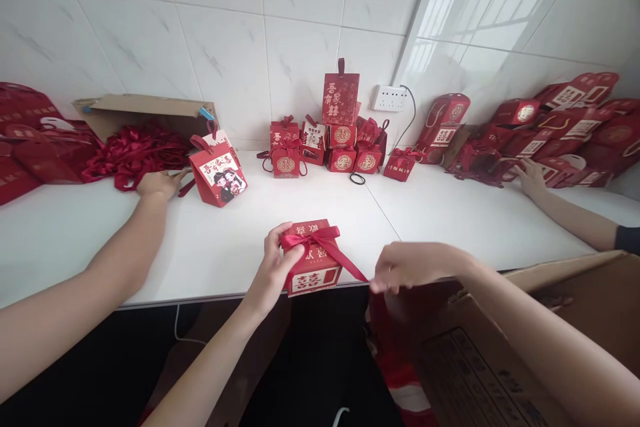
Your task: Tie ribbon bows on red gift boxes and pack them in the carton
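A red gift box [314, 280] with gold characters is at the front edge of the white table, tilted a little. My left hand [276, 263] grips its left side, the thumb pressed on top by the knot of a red ribbon bow [311, 237]. One tail of the ribbon runs down to the right. My right hand [407, 267] pinches the end of that tail, off the right side of the box. The fingertips of my right hand are slightly blurred.
Co-workers' hands reach in at left [160, 183] and right [531, 180]. Small red boxes [343, 160] stand against the tiled wall. Ribbons [143, 157] spill from a carton at left; red boxes [560, 127] pile up at right. A large cardboard box [480, 360] stands below the table edge.
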Tool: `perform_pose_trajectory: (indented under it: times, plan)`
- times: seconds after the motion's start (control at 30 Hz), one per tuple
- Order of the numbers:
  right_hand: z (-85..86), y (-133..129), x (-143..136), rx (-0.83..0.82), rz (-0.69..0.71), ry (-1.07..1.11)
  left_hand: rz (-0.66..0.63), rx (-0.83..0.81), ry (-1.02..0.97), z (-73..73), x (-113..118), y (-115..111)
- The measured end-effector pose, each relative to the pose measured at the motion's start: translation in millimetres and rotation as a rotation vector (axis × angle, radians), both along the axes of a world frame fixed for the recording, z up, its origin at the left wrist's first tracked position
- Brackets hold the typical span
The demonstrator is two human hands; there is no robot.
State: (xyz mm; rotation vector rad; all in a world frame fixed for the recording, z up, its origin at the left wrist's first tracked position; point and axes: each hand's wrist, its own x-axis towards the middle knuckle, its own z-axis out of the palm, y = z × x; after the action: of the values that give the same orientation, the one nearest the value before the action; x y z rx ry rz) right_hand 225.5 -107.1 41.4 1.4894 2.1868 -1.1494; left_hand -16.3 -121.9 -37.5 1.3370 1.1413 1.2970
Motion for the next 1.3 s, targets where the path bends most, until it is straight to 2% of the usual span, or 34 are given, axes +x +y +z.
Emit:
perform_pose_trajectory:
  times: [0.07, 0.13, 0.17, 0.23, 0.3, 0.37, 0.43, 0.53, 0.6, 0.67, 0.73, 0.83, 0.9, 0.97, 1.03, 1.07, 1.13, 1.2, 1.3]
  plan:
    - [7.2, 8.2, 3.3, 0.264, -0.096, 0.038, 0.050, -0.018, 0.016, 1.8, -5.2, 0.1]
    - [2.6, 15.1, -1.5, 0.466, -0.120, 0.251, 0.180, 0.009, 0.120, 4.5, -10.6, 1.1]
    - [-3.2, 18.1, -6.4, 0.505, -0.087, 0.365, 0.214, 0.010, 0.189, 6.5, -13.0, 2.0]
    - [-17.9, 22.8, -18.9, 0.483, 0.033, 0.498, 0.181, -0.025, 0.293, 11.4, -16.2, 4.0]
    - [-32.0, 25.7, -31.4, 0.446, 0.120, 0.523, 0.103, -0.035, 0.330, 17.2, -16.7, 5.5]
    - [-42.9, 25.5, -40.2, 0.461, 0.148, 0.540, 0.105, 0.033, 0.343, 22.5, -13.8, 5.0]
    - [-50.6, 21.3, -43.2, 0.556, 0.148, 0.574, 0.163, 0.201, 0.380, 26.5, -7.8, 1.2]
    - [-56.2, 7.4, -36.9, 0.906, 0.168, 0.601, 0.182, 0.659, 0.464, 30.5, 4.6, -10.6]
    - [-54.9, -4.9, -27.4, 1.177, 0.193, 0.607, 0.099, 1.008, 0.525, 33.4, 13.0, -21.1]
    - [-49.8, -17.7, -15.9, 1.366, 0.198, 0.597, -0.005, 1.267, 0.589, 37.5, 20.3, -31.6]
    - [-42.8, -30.2, -3.9, 1.482, 0.183, 0.564, -0.067, 1.393, 0.635, 42.7, 27.3, -40.2]
    - [-34.2, -48.7, 14.2, 1.567, 0.141, 0.502, -0.114, 1.385, 0.564, 50.8, 41.2, -43.9]
    - [-30.8, -61.8, 26.6, 1.544, 0.077, 0.487, -0.081, 1.256, 0.420, 55.2, 54.6, -36.9]
    - [-28.4, -75.6, 39.7, 1.431, -0.062, 0.516, 0.008, 1.017, 0.288, 57.8, 70.9, -21.5]
    - [-26.2, -89.5, 53.7, 1.162, -0.324, 0.627, 0.049, 0.729, 0.250, 57.2, 88.9, -1.0]
    - [-25.2, -96.2, 61.2, 0.976, -0.491, 0.719, 0.015, 0.607, 0.271, 55.2, 98.5, 9.2]
    - [-24.0, -109.2, 76.9, 0.567, -0.832, 0.934, -0.129, 0.476, 0.366, 47.9, 119.1, 24.8]
    - [-24.1, -122.2, 93.3, 0.246, -1.109, 1.119, -0.355, 0.509, 0.462, 36.7, 142.3, 30.0]
    - [-25.1, -142.9, 116.0, 0.044, -1.365, 1.299, -0.670, 0.690, 0.524, 17.0, 180.4, 19.1]
